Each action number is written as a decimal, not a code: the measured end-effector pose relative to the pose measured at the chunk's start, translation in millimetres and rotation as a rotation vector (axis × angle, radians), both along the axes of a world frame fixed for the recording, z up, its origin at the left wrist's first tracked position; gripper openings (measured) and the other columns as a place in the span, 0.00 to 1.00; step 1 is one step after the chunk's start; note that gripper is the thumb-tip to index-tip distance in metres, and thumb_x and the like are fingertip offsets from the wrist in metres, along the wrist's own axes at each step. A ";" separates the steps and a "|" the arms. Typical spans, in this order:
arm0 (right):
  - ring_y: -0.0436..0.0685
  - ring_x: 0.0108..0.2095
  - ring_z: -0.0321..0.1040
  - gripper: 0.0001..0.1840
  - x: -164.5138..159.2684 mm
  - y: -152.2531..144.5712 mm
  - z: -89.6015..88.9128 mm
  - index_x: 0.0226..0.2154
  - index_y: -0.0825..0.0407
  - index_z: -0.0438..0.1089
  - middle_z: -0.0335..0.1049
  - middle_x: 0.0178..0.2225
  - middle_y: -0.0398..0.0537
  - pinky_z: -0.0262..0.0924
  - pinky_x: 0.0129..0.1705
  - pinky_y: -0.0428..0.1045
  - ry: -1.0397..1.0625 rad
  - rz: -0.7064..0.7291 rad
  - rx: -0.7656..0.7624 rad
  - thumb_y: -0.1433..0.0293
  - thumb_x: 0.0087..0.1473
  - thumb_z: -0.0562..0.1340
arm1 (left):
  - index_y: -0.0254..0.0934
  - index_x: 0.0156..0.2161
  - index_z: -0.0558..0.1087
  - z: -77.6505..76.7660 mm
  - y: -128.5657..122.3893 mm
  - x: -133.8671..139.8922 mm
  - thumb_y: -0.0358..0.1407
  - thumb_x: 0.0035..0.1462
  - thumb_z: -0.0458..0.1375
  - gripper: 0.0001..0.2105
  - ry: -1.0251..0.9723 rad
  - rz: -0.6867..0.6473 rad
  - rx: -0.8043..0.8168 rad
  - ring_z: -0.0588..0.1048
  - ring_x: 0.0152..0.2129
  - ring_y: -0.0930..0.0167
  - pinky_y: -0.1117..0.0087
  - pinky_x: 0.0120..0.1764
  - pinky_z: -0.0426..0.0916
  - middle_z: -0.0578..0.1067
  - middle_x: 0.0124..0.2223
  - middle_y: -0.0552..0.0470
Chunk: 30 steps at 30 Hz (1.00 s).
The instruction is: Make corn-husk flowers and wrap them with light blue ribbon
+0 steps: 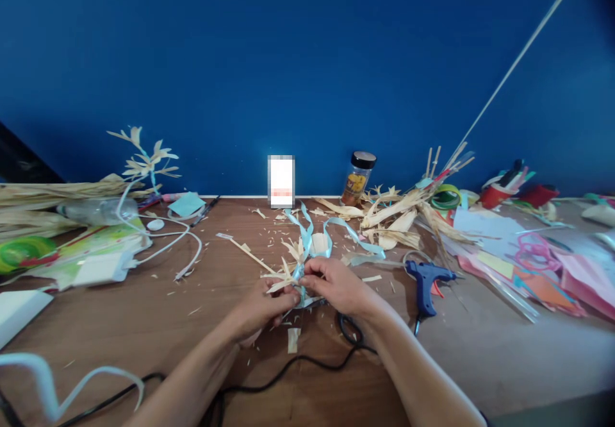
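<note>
Both hands meet at a pale dried-husk flower (284, 274) over the middle of the table. My left hand (262, 308) is closed around its lower part, with thumb and fingers pressed together. A light blue ribbon (306, 238) runs up from the flower's base and trails in loops across the tabletop behind it. My right hand (331, 283) pinches this ribbon against the flower between thumb and forefinger. The stem below is mostly hidden by my fingers. A blue glue gun (426, 286) lies to the right of my right hand.
Husk scraps litter the brown table (202, 324). A finished-looking husk spray (152, 161) stands at the back left, near a white charger (103, 268). A jar (359, 177) leans by the wall beside dried husks (396, 222). A black cord (288, 372) crosses in front.
</note>
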State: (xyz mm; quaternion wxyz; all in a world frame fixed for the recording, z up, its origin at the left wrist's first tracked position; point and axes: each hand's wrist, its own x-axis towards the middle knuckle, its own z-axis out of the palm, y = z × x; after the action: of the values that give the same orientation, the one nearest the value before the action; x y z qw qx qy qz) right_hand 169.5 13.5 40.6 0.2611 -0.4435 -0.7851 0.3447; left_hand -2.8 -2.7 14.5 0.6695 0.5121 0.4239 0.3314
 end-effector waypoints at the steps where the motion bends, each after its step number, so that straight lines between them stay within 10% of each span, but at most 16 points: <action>1: 0.47 0.25 0.55 0.07 -0.2 -0.4 0.4 0.23 0.54 0.64 0.58 0.21 0.38 0.48 0.27 0.43 -0.011 -0.010 0.017 0.70 0.51 0.56 | 0.33 0.22 0.65 0.8 -0.4 0.5 0.35 0.44 0.59 0.08 0.000 0.009 -0.008 0.57 0.14 0.80 0.79 0.16 0.53 0.60 0.20 0.59; 30: 0.50 0.29 0.58 0.05 -11.0 -14.6 7.4 0.26 0.52 0.64 0.63 0.27 0.42 0.47 0.30 0.45 -0.322 -0.212 0.261 0.68 0.50 0.58 | 0.33 0.19 0.66 5.8 -7.3 9.5 0.38 0.41 0.59 0.10 0.105 0.127 -0.043 0.54 0.12 0.81 0.79 0.14 0.48 0.60 0.17 0.60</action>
State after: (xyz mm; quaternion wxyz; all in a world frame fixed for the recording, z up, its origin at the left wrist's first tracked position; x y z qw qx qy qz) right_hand 158.5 -1.1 48.0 0.2224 -0.5352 -0.8035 0.1358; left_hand 6.7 -10.0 20.3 0.6348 0.4864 0.4971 0.3366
